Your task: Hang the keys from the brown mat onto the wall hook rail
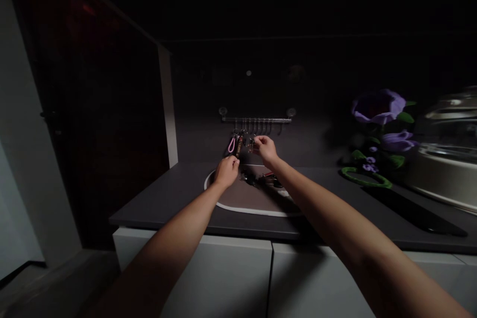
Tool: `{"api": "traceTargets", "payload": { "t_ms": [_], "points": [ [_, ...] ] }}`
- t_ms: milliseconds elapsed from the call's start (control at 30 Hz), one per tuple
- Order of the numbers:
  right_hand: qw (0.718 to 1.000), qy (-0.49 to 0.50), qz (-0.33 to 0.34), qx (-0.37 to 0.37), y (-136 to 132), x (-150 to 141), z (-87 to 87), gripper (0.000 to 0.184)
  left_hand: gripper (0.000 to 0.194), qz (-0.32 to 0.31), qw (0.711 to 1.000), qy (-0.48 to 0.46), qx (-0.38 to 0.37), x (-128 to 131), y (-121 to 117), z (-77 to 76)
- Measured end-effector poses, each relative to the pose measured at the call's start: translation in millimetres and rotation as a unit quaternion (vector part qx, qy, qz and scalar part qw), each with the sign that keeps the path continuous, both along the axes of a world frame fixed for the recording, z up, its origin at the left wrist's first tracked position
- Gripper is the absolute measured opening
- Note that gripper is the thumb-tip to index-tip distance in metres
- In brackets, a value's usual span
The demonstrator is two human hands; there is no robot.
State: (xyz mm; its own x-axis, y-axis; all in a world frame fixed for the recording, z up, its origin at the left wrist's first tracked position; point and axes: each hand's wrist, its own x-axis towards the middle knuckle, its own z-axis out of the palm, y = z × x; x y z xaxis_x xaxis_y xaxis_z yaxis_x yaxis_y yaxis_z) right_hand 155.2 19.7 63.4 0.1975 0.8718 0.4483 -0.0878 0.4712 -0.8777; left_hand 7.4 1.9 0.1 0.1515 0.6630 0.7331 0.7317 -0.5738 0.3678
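A metal hook rail [257, 120] is fixed to the dark back wall, with a pink loop strap [231, 144] and a brown patterned key fob [239, 146] hanging at its left part. My right hand [266, 150] is closed in a pinch just below the hooks, on a small bunch of keys [251, 146]. Lower and to the left, my left hand [227, 172] is closed, its fingertips at the bottom end of the brown fob; what they grip is too dark to make out. Under both hands, several dark key items [271, 179] lie on a brownish mat [242, 199] with a white rim.
Purple artificial flowers [380, 109] with a green ring base stand on the right of the dark countertop [156, 203]. Beside them are a flat black slab [417, 211] and a large domed container [447, 169]. An upper cabinet [261, 0] overhangs; white cabinet doors [231, 278] are below.
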Motion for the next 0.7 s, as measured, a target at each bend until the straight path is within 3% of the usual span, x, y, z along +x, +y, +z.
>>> {"api": "traceTargets", "payload": {
  "t_ms": [300,567,700],
  "points": [
    [0.999,0.027,-0.043,-0.013,30.1,-7.0,23.4,0.005,0.019,0.020,1.000,0.009,-0.003,-0.5,2.1,-0.6],
    [0.994,0.003,-0.104,-0.018,64.0,-13.4,24.0,0.012,0.018,0.023,1.000,0.013,-0.011,0.8,5.4,-2.9],
    [0.992,0.043,-0.112,-0.029,73.1,-19.3,24.6,0.012,0.019,0.024,0.999,0.019,-0.013,1.3,8.1,-3.9]
  ]
}}
